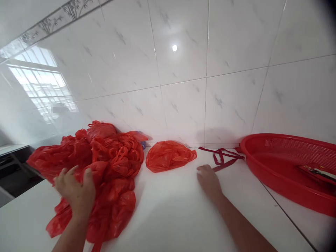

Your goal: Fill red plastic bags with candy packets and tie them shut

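Note:
A heap of crumpled red plastic bags (117, 157) lies on the left of the white tabletop. My left hand (76, 189) is at the near side of this heap, its fingers spread and loosely bent, touching or just over the bags. Apart from the heap, one folded red plastic bag (169, 156) lies flat near the wall. To the right of that bag, my right hand (209, 180) rests low at the tabletop with fingers slightly bent and nothing visible in them. A dark red ribbon or strap (223, 155) lies just beyond its knuckles.
A red plastic basket (278, 187) with perforated sides stands at the right, holding a partly visible item (319, 171). White marbled wall tiles (183, 105) rise behind the white table (162, 210). A seam (286, 213) crosses the tabletop at right. A small blue thing (143, 144) peeks out behind the heap.

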A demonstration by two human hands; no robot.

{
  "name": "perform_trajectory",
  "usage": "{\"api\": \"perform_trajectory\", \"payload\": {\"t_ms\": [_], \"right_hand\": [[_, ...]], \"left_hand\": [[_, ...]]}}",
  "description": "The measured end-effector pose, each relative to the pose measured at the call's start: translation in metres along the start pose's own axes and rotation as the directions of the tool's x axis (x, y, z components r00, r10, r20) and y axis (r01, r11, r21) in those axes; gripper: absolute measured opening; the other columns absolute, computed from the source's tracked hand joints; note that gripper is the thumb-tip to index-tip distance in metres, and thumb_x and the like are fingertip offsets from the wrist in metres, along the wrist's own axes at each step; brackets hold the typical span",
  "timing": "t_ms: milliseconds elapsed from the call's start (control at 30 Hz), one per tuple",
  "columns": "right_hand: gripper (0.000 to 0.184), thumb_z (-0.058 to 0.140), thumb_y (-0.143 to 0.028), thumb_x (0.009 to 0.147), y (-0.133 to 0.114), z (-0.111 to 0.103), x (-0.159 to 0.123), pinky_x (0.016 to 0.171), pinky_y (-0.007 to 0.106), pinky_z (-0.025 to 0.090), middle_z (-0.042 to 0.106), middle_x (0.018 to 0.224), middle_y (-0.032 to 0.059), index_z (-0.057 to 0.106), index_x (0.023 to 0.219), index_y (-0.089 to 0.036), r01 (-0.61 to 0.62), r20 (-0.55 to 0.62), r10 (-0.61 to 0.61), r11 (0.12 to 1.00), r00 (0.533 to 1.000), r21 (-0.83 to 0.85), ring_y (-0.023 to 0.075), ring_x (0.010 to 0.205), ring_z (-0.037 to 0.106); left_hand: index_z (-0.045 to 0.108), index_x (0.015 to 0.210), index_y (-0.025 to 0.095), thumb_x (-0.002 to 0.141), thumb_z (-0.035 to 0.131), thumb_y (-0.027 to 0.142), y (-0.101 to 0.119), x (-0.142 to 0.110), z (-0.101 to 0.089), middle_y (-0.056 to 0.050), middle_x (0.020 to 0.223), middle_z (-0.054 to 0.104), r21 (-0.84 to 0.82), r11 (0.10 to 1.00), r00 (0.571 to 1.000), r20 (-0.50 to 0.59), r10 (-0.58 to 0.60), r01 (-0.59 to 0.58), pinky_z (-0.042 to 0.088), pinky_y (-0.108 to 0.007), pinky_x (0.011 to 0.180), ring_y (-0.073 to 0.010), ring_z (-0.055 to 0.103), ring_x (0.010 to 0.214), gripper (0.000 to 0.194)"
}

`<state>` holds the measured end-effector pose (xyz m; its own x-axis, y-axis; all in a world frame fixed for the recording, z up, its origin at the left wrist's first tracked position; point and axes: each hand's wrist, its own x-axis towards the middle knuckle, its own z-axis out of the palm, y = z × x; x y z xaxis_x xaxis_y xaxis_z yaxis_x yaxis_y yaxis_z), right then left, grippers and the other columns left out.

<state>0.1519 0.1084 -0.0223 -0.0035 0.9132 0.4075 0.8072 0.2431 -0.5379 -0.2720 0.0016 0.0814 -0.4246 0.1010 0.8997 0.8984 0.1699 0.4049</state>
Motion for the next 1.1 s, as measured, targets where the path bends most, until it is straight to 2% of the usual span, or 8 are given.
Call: {"api": "perform_trajectory", "payload": {"t_ms": [100,200,267,433,533,633,800,1100], "right_hand": [[0.045,0.051,-0.014,0.077,-0.030,0.019,0.002,0.093,0.036,0.039,0.045,0.133,0.0139,0.055,0.121,-0.017,0.085,-0.021,-0.086,0.995,0.996,-0.049,0.0263,0.116,0.046],[0.057,0.051,-0.014,0.079,-0.056,0.033,0.005,0.097,0.038,0.035,0.030,0.145,0.0145,0.041,0.135,-0.016,0.166,-0.059,-0.171,0.983,0.983,-0.076,0.0269,0.126,0.037],[0.063,0.050,-0.015,0.080,-0.064,0.037,0.007,0.097,0.036,0.036,0.022,0.150,0.0120,0.032,0.141,-0.018,0.206,-0.046,-0.209,0.977,0.977,-0.062,0.0254,0.126,0.037],[0.071,0.049,-0.019,0.081,-0.054,0.038,0.018,0.090,0.032,0.040,0.016,0.153,0.0066,0.018,0.145,-0.024,0.229,0.074,-0.226,0.973,0.971,-0.040,0.0223,0.115,0.047],[0.072,0.046,-0.019,0.082,-0.045,0.039,0.032,0.093,0.034,0.038,0.023,0.151,0.0071,0.015,0.146,-0.023,0.170,0.085,-0.167,0.985,0.982,-0.019,0.0233,0.120,0.044],[0.066,0.056,-0.019,0.075,-0.042,0.044,0.046,0.100,0.039,0.031,0.048,0.133,0.0098,0.037,0.138,-0.022,0.039,0.093,-0.068,0.959,0.993,0.282,0.0257,0.122,0.042],[0.026,0.065,-0.038,0.069,-0.024,0.041,0.058,0.087,0.041,0.043,0.066,0.088,0.0055,0.068,0.087,-0.019,-0.173,0.174,0.077,0.739,0.982,0.651,0.0249,0.094,0.058],[0.042,0.050,-0.056,0.079,0.036,-0.025,0.028,0.073,0.033,0.053,0.067,0.104,0.0069,0.056,0.103,-0.022,-0.306,0.254,0.227,0.240,0.940,0.921,0.0182,0.085,0.065]], "left_hand": [[0.056,0.108,0.018,0.081,0.053,0.034,0.070,-0.039,0.015,-0.011,0.127,0.051,-0.297,0.930,0.915,0.269,0.300,-0.217,0.033,-0.045,0.104,-0.0249,0.043,0.123,0.031],[0.053,0.117,0.022,0.082,0.052,0.031,0.125,-0.095,0.051,-0.009,0.141,0.038,-0.502,0.832,0.621,0.580,0.526,-0.236,0.035,-0.041,0.104,-0.0238,0.036,0.130,0.036],[0.047,0.126,0.020,0.077,0.059,0.035,0.148,-0.129,0.078,-0.012,0.149,0.025,-0.426,0.873,0.527,0.698,0.484,-0.238,0.028,-0.048,0.107,-0.0303,0.022,0.137,0.052],[0.036,0.137,0.021,0.082,0.046,0.052,0.169,-0.167,0.120,-0.014,0.147,0.029,-0.076,0.993,0.464,0.879,0.109,-0.089,0.021,-0.063,0.102,-0.0357,0.018,0.137,0.063],[0.043,0.132,0.023,0.082,0.046,0.053,0.169,-0.166,0.121,-0.011,0.145,0.034,-0.066,0.993,0.440,0.892,0.105,-0.102,0.020,-0.061,0.103,-0.0333,0.019,0.137,0.059],[0.047,0.129,0.022,0.082,0.045,0.055,0.167,-0.165,0.120,-0.012,0.143,0.038,-0.076,0.990,0.441,0.889,0.122,-0.119,0.022,-0.059,0.103,-0.0330,0.022,0.136,0.058],[0.045,0.131,0.022,0.085,0.032,0.058,0.163,-0.166,0.129,-0.013,0.142,0.040,-0.017,0.986,0.460,0.883,0.093,-0.167,0.022,-0.059,0.102,-0.0343,0.024,0.134,0.060],[0.046,0.132,0.019,0.084,0.036,0.055,0.162,-0.155,0.148,-0.017,0.143,0.036,0.085,0.992,0.480,0.877,-0.030,-0.094,0.018,-0.063,0.101,-0.0385,0.023,0.134,0.061]]}}
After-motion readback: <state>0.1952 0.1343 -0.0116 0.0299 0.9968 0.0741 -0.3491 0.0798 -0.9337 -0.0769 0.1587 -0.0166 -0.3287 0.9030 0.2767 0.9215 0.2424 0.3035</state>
